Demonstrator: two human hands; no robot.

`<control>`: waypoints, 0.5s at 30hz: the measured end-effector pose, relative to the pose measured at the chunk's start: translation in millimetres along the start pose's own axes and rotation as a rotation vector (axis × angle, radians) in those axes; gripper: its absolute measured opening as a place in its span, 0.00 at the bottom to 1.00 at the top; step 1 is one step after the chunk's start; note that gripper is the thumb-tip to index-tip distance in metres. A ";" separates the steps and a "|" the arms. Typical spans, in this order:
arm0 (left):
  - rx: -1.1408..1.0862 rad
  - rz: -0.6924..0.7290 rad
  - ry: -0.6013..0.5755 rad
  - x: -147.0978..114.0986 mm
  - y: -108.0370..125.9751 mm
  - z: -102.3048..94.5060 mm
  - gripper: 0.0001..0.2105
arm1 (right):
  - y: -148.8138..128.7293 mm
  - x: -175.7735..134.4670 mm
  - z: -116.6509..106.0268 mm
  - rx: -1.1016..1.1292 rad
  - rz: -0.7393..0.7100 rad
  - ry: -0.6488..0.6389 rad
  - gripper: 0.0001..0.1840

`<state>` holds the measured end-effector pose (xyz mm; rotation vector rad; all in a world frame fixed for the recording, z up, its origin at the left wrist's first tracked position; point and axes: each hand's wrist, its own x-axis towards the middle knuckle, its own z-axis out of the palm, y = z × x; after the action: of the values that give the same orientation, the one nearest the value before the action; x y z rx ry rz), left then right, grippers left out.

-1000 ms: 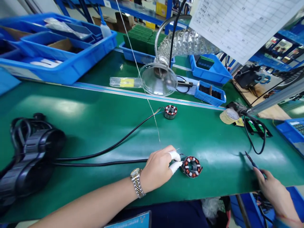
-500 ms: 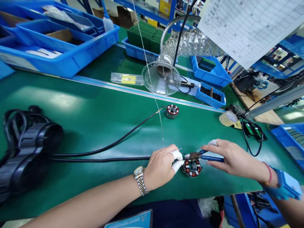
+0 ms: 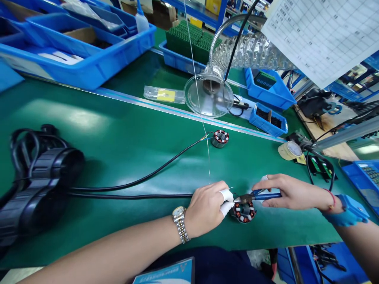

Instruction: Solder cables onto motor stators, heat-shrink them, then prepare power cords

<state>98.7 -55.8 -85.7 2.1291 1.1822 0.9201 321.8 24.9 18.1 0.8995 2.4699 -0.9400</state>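
Observation:
My left hand, with white finger cots on thumb and finger, is closed in a pinch on thin wires at the end of a black cable. A thin wire tip pokes out above the fingers. My right hand grips a pair of wire cutters with blue handles. Their jaws reach the left fingertips, just above a motor stator with copper windings that lies on the green bench. The exact contact between jaws and wire is too small to make out.
A second stator, joined to another black cable, stands farther back. Black housings with coiled cable lie left. A clear fume hood hangs over the bench. Blue bins line the back; a solder spool sits right.
The view has shifted slightly, so the bench appears farther right. The cutters' jaws have tilted down towards the left fingertips and the stator. Both hands keep their holds.

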 end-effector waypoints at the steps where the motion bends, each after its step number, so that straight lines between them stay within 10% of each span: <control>1: 0.004 0.005 0.002 0.1 -0.3 0.2 0.03 | 0.8 0.6 -0.3 0.006 -0.003 -0.004 0.21; 15: 0.004 0.025 0.014 1.0 -1.1 0.3 0.03 | 4.1 4.1 -1.8 0.196 0.038 -0.115 0.21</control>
<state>98.7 -54.4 -86.4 2.1489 1.1679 0.9463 321.4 30.4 15.4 0.9222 2.2858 -1.2017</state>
